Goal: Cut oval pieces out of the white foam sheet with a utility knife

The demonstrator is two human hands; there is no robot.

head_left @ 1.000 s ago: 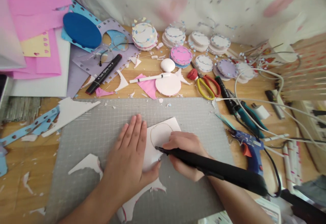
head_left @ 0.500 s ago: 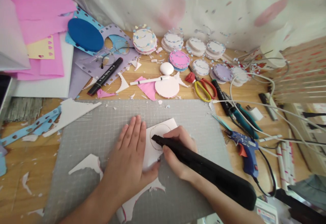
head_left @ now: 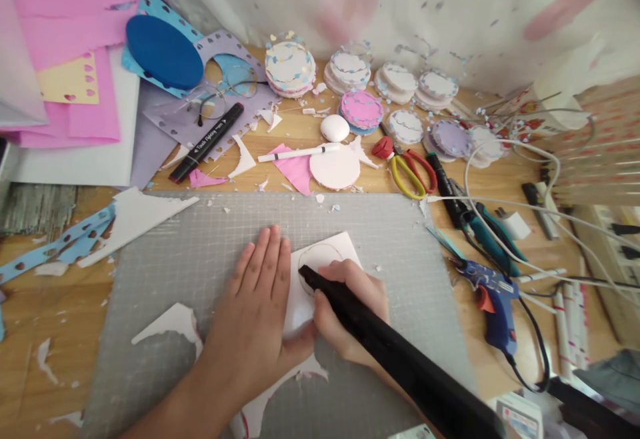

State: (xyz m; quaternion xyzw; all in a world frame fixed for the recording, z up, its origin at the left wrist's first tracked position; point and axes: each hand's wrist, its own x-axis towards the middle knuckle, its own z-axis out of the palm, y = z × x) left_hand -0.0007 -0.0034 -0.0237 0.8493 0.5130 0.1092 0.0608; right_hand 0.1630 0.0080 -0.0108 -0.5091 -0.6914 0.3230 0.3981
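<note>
A white foam sheet (head_left: 350,247) with a thin drawn circle lies on the grey cutting mat (head_left: 165,259). My left hand (head_left: 257,299) rests flat with fingers stretched out, its edge and thumb along the sheet's left side. In my right hand (head_left: 353,306) is a long black knife-like tool (head_left: 395,349), held like a pen. Its tip touches or hovers at the left part of the circle; any blade is too small to make out. White foam offcuts (head_left: 170,322) lie beside and partly under my left hand and forearm.
Round decorated foam cakes (head_left: 290,69) line the back. Scissors (head_left: 413,172), a blue glue gun (head_left: 495,299) and white cables (head_left: 530,206) lie at right. A black marker (head_left: 207,142), glasses (head_left: 215,102) and coloured sheets (head_left: 70,12) are at left.
The tool's tip stays by the circle's left side, and my right hand has shifted slightly, with the tool's rear end lower. Both hands keep their hold; the whole view has shifted a little.
</note>
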